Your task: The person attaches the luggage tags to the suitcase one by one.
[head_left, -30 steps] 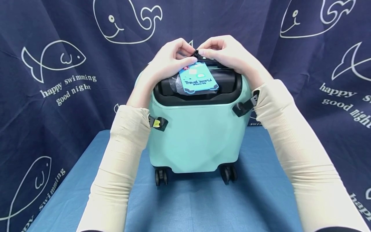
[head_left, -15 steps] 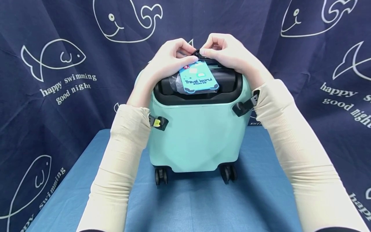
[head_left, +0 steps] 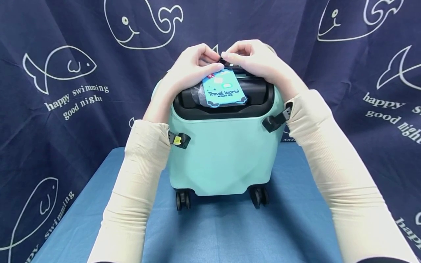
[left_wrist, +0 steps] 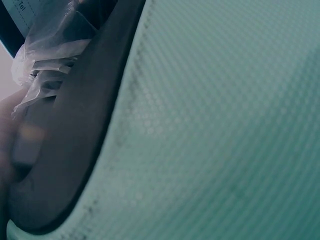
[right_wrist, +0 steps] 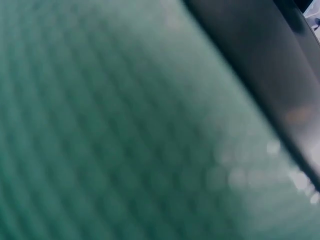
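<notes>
A mint-green suitcase (head_left: pixel 222 157) stands upright on its wheels, its black top recess facing me. On its handle hangs a light-blue luggage tag (head_left: pixel 225 89) printed "Travel World". My left hand (head_left: pixel 192 67) pinches the tag's upper end and its black strap (head_left: pixel 222 61) between thumb and fingers. Close beside it, my right hand (head_left: pixel 254 58) pinches the same strap with thumb and forefinger, over the black carry handle (head_left: pixel 241 69). The strap's far end is hidden by the fingers. In the left wrist view, clear plastic wrap (left_wrist: pixel 47 57) bunches around the handle.
The suitcase rests on a blue cloth-covered table (head_left: pixel 213 233), its black wheels (head_left: pixel 260 197) showing at the bottom. A navy curtain (head_left: pixel 82 33) with white fish drawings hangs right behind. A black wrist camera mount (head_left: pixel 179 140) juts from the left sleeve.
My right fingertips shift slightly right and up, then come back left, closer to the left fingertips. The left hand and suitcase stay almost still.
</notes>
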The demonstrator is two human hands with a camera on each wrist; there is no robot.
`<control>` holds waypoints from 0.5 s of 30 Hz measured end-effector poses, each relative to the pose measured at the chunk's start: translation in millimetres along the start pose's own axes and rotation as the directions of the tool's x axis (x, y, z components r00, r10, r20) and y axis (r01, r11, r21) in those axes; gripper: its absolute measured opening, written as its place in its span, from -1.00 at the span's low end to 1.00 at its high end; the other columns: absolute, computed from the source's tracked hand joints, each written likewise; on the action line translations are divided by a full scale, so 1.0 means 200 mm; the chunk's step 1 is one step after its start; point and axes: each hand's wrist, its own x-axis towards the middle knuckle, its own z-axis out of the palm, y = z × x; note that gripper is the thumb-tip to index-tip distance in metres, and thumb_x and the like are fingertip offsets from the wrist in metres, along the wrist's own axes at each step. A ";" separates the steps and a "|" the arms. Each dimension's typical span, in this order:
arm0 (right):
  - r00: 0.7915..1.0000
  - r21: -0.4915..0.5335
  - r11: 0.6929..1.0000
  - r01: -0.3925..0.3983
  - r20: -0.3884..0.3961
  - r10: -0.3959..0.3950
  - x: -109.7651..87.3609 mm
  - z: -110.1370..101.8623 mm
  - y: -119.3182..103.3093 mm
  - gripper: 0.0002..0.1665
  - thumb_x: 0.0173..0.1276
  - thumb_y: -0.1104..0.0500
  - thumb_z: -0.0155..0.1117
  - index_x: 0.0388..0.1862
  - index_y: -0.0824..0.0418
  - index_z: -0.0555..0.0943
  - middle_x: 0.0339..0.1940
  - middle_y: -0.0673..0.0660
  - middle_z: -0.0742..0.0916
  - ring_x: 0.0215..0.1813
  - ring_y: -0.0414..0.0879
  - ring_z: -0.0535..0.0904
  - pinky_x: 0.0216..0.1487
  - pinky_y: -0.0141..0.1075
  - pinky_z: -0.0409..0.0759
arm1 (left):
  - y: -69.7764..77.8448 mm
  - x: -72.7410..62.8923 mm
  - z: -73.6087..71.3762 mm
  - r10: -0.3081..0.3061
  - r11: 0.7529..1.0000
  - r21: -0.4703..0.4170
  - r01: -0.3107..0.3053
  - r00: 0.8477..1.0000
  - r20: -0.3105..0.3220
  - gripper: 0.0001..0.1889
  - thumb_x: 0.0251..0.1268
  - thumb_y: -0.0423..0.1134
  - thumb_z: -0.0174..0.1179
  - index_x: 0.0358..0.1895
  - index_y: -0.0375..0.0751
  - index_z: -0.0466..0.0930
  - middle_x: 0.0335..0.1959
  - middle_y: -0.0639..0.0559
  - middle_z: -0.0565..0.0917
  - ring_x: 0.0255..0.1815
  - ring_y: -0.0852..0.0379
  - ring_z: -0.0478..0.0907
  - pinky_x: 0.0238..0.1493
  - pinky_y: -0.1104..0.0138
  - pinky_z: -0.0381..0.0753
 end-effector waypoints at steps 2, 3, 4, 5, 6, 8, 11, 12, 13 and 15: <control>1.000 -0.001 1.000 0.009 -0.005 -0.009 0.00 0.00 0.00 -0.62 0.25 -0.31 0.12 -0.22 -0.10 0.63 -0.36 -0.15 0.66 -0.12 -0.22 0.40 -0.07 -0.39 0.19 | 0.00 0.00 0.00 0.007 1.000 0.000 -0.007 1.000 0.001 -0.67 0.24 -0.11 0.21 -0.02 -0.20 0.52 -0.07 -0.01 0.64 -0.13 0.27 0.59 0.02 0.49 0.47; 1.000 0.001 1.000 0.015 -0.009 -0.015 0.00 0.00 0.00 -0.64 0.26 -0.29 0.12 -0.25 -0.09 0.63 -0.39 -0.16 0.65 -0.14 -0.22 0.40 -0.09 -0.40 0.19 | 0.00 0.00 0.00 0.011 1.000 0.000 -0.011 1.000 0.001 -0.68 0.24 -0.11 0.20 -0.02 -0.21 0.52 -0.08 -0.01 0.64 -0.14 0.28 0.59 0.02 0.50 0.47; 1.000 0.004 1.000 0.021 -0.014 -0.021 0.00 0.00 0.01 -0.66 0.26 -0.28 0.13 -0.28 -0.09 0.62 -0.42 -0.16 0.64 -0.16 -0.22 0.40 -0.10 -0.40 0.19 | 0.00 0.00 0.00 0.014 1.000 0.000 -0.014 1.000 0.001 -0.68 0.24 -0.12 0.20 -0.02 -0.21 0.53 -0.09 0.00 0.65 -0.15 0.28 0.60 0.01 0.50 0.47; 1.000 0.008 1.000 0.025 -0.018 -0.025 -0.01 0.00 0.01 -0.68 0.26 -0.26 0.14 -0.32 -0.08 0.60 -0.47 -0.17 0.63 -0.18 -0.22 0.40 -0.12 -0.39 0.18 | 0.00 0.00 0.00 0.016 1.000 0.000 -0.016 1.000 0.003 -0.69 0.24 -0.12 0.21 -0.03 -0.21 0.53 -0.09 0.00 0.65 -0.16 0.29 0.60 0.00 0.51 0.47; 0.999 0.010 1.000 0.029 -0.024 -0.029 -0.01 0.00 0.01 -0.69 0.26 -0.25 0.15 -0.36 -0.08 0.58 -0.51 -0.17 0.62 -0.20 -0.23 0.40 -0.13 -0.39 0.18 | 0.00 0.00 0.00 0.019 1.000 0.001 -0.019 1.000 0.003 -0.69 0.23 -0.12 0.21 -0.03 -0.20 0.54 -0.11 0.01 0.65 -0.17 0.30 0.60 0.00 0.51 0.47; 0.999 0.017 0.999 0.039 -0.031 -0.038 -0.01 0.00 0.02 -0.71 0.26 -0.23 0.17 -0.41 -0.07 0.55 -0.59 -0.17 0.58 -0.24 -0.22 0.40 -0.16 -0.37 0.17 | 0.00 0.00 0.00 0.024 1.000 0.002 -0.024 1.000 0.004 -0.70 0.23 -0.12 0.21 -0.04 -0.20 0.54 -0.12 0.02 0.65 -0.18 0.31 0.60 -0.01 0.52 0.47; 0.998 0.028 0.998 0.057 -0.031 -0.056 -0.01 0.00 0.02 -0.71 0.27 -0.20 0.18 -0.46 -0.05 0.52 -0.67 -0.17 0.50 -0.28 -0.21 0.38 -0.19 -0.36 0.15 | 0.00 0.00 0.00 0.023 1.000 0.000 -0.023 1.000 0.006 -0.70 0.23 -0.12 0.21 -0.05 -0.19 0.55 -0.13 0.03 0.66 -0.19 0.32 0.59 -0.02 0.52 0.46; 0.998 0.033 0.998 0.061 -0.030 -0.060 -0.01 0.00 0.02 -0.71 0.27 -0.19 0.18 -0.47 -0.05 0.51 -0.69 -0.17 0.48 -0.29 -0.20 0.37 -0.19 -0.35 0.15 | 0.00 0.00 0.00 0.022 1.000 0.000 -0.022 1.000 0.005 -0.70 0.23 -0.12 0.21 -0.05 -0.19 0.55 -0.14 0.03 0.66 -0.19 0.32 0.59 -0.02 0.52 0.46; 0.998 0.038 0.997 0.064 -0.029 -0.063 -0.01 0.00 0.02 -0.71 0.27 -0.19 0.18 -0.47 -0.05 0.50 -0.70 -0.17 0.46 -0.30 -0.20 0.37 -0.20 -0.35 0.14 | 0.00 0.00 0.00 0.021 1.000 -0.002 -0.021 1.000 0.005 -0.70 0.23 -0.12 0.21 -0.05 -0.19 0.55 -0.14 0.03 0.66 -0.20 0.32 0.59 -0.02 0.52 0.46; 0.997 0.056 0.996 0.069 -0.025 -0.067 0.00 0.00 0.02 -0.72 0.27 -0.17 0.19 -0.48 -0.04 0.50 -0.70 -0.17 0.47 -0.31 -0.20 0.36 -0.19 -0.35 0.14 | 0.00 0.00 0.00 0.021 1.000 -0.006 -0.021 1.000 0.005 -0.71 0.23 -0.12 0.22 -0.06 -0.19 0.55 -0.14 0.03 0.66 -0.20 0.32 0.60 -0.02 0.52 0.46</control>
